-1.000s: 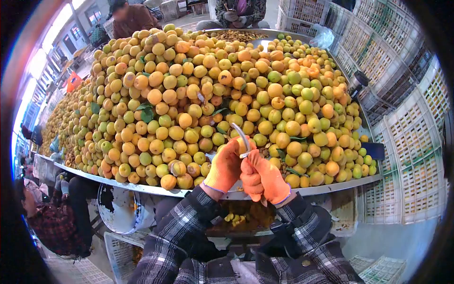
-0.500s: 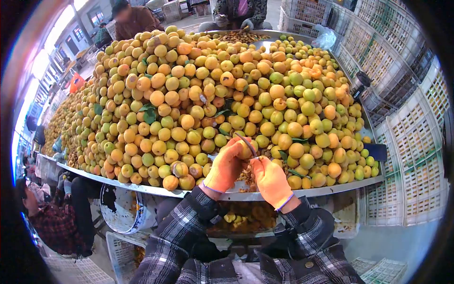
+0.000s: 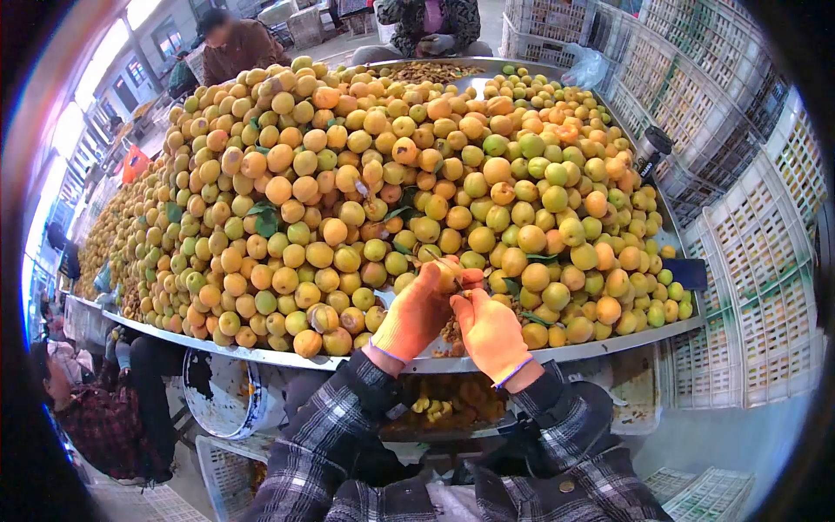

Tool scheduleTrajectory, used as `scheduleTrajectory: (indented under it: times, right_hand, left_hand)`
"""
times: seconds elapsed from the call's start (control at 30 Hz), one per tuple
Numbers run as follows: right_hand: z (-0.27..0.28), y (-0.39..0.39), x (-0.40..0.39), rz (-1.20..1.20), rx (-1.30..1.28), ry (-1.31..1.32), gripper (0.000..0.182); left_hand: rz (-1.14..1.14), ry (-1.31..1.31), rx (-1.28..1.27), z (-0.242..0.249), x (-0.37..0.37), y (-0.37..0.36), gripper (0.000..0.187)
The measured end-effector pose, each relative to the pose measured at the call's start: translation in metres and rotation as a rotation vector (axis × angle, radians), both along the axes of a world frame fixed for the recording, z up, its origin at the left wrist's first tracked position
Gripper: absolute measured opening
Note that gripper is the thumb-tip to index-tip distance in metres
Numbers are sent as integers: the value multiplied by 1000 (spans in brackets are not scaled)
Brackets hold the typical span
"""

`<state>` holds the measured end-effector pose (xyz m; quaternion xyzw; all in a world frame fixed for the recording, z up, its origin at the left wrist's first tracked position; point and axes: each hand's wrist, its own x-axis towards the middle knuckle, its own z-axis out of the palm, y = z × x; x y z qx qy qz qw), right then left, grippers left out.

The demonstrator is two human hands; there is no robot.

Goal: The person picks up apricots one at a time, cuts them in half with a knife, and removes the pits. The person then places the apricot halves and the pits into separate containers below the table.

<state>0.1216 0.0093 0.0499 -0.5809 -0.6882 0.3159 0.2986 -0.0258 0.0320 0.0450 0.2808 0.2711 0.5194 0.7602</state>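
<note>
My left hand (image 3: 412, 315), in an orange glove, is wrapped round a yellow apricot (image 3: 447, 277) above the near edge of the heap. Close against it, my right hand (image 3: 490, 335), gloved the same way, is closed with its fingertips at the fruit. It grips a thin, dark, curved tool, now mostly hidden by the fruit and fingers. A large heap of yellow, orange and greenish apricots (image 3: 335, 230) covers the metal-edged table (image 3: 600, 345). Small brown bits (image 3: 450, 337) lie below my hands.
Under the table edge, a container holds split fruit (image 3: 435, 407). A stained white bucket (image 3: 222, 391) stands to the left. Stacked white crates (image 3: 752, 287) line the right side, near a dark cup (image 3: 652, 150) and a dark flat object (image 3: 685, 273). Other people sit around the table.
The view has shifted slightly. My fingers have drawn closer round the apricot, and the curved tool, plainly visible before, is now mostly covered. A co-worker's hands across the table have moved.
</note>
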Motion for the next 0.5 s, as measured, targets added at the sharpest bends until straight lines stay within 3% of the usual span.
scheduleTrajectory:
  times: [0.17, 0.23, 0.3, 0.37, 0.43, 0.5]
  right_hand:
    - [3, 0, -1, 9, 31, -111, 30]
    - [5, 2, 2, 41, -4, -152, 30]
    - [5, 1, 2, 58, -39, -189, 29]
    - [4, 0, 1, 49, 3, -153, 29]
    - [3, 1, 0, 38, 17, -137, 29]
    - [2, 2, -1, 24, 37, -126, 29]
  left_hand:
    - [-61, -38, 59, -18, -13, 8, 67]
    - [-31, 89, 26, -1, -16, 6, 71]
    - [25, 369, 154, -1, -16, 7, 74]
    - [64, 353, 173, -7, -11, 4, 77]
    - [129, -155, -37, -14, -6, 4, 75]
    - [-2, -266, -98, -19, -12, 8, 72]
